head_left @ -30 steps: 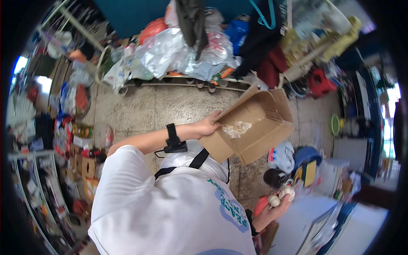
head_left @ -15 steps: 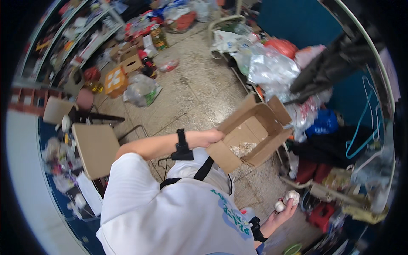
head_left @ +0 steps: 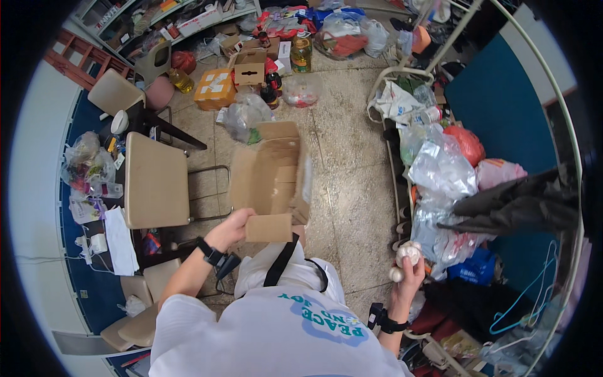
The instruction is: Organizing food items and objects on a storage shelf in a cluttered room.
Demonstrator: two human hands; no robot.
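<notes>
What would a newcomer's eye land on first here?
Probably the open cardboard box just left of centre, its near edge gripped by the left hand. Next, the pale garlic bulbs in the right hand, out to the right. Farther up that side, a red plastic bag stands out beside clear plastic.

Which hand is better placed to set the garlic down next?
Likely your right hand: it holds the garlic off to the right, apart from the cardboard box, while your left hand is occupied gripping that box.
</notes>
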